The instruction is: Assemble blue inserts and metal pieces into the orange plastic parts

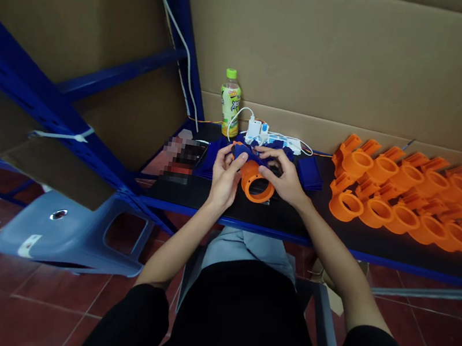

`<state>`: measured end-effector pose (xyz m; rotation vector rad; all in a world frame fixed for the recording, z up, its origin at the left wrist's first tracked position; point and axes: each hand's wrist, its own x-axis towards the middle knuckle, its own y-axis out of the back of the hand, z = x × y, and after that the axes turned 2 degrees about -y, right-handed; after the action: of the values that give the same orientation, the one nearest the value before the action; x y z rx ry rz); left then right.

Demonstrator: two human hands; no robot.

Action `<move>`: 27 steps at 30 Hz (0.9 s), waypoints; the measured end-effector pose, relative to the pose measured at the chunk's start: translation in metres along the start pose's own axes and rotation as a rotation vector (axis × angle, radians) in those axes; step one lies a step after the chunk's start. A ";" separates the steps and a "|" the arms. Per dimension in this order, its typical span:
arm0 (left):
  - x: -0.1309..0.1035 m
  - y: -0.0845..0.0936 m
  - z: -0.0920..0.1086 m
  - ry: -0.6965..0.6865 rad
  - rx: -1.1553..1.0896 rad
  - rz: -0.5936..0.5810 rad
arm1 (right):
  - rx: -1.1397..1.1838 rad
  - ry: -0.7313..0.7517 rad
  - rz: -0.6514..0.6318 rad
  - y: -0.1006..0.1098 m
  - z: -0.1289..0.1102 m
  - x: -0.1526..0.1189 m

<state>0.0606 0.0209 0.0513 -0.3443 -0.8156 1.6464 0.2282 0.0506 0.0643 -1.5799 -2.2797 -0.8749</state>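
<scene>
An orange plastic part with a round ring [266, 194] is between my hands over the front of the black table, its ring facing me. Dark blue cloth [247, 151] lies over its far end. My left hand [225, 179] is closed on the part from the left, thumb on the blue cloth. My right hand [286, 177] grips it from the right, thumb near the ring and fingers bent over the blue cloth. The fingertips partly hide the far end.
Rows of similar orange parts [376, 212] stand on the right of the table [311, 221]. Folded blue cloth pieces [310, 172] lie beside my right hand. Behind are a power strip with chargers [254, 128] and a drink bottle [230, 105]. A blue stool [73, 230] stands left.
</scene>
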 end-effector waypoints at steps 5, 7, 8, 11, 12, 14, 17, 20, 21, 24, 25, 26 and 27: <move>0.001 0.002 0.001 0.010 0.021 -0.008 | -0.045 0.016 0.000 0.001 0.002 0.000; 0.001 0.002 0.000 0.011 0.011 -0.021 | -0.053 0.027 -0.004 0.002 0.004 0.001; 0.001 0.002 0.000 0.012 0.005 -0.027 | -0.051 0.037 -0.005 0.002 0.005 0.001; 0.001 0.002 -0.001 0.013 0.006 -0.038 | -0.053 0.051 -0.009 0.002 0.007 0.001; 0.001 0.002 -0.002 0.008 0.013 -0.037 | -0.056 0.046 -0.013 0.002 0.007 0.001; 0.001 0.002 -0.003 -0.007 0.034 -0.033 | -0.059 0.029 -0.025 0.002 0.009 0.000; 0.001 0.002 -0.003 -0.019 0.067 -0.033 | -0.037 0.040 -0.029 0.003 0.011 -0.001; -0.001 0.001 -0.002 -0.026 0.079 -0.046 | -0.020 0.073 -0.017 0.002 0.011 -0.002; -0.001 0.001 -0.002 -0.034 0.080 -0.051 | -0.020 0.077 -0.011 0.002 0.011 -0.002; -0.001 0.002 -0.002 -0.063 0.087 -0.060 | 0.004 0.063 0.006 0.000 0.011 -0.001; -0.001 0.003 -0.002 -0.072 0.089 -0.060 | 0.024 0.047 0.005 -0.001 0.011 -0.001; 0.000 0.004 -0.002 -0.078 0.092 -0.064 | 0.045 0.028 -0.002 -0.001 0.011 0.000; 0.000 0.005 -0.001 -0.083 0.098 -0.070 | 0.065 0.006 -0.013 -0.002 0.011 0.000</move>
<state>0.0578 0.0213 0.0469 -0.1779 -0.7966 1.6368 0.2284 0.0570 0.0547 -1.5349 -2.2920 -0.7989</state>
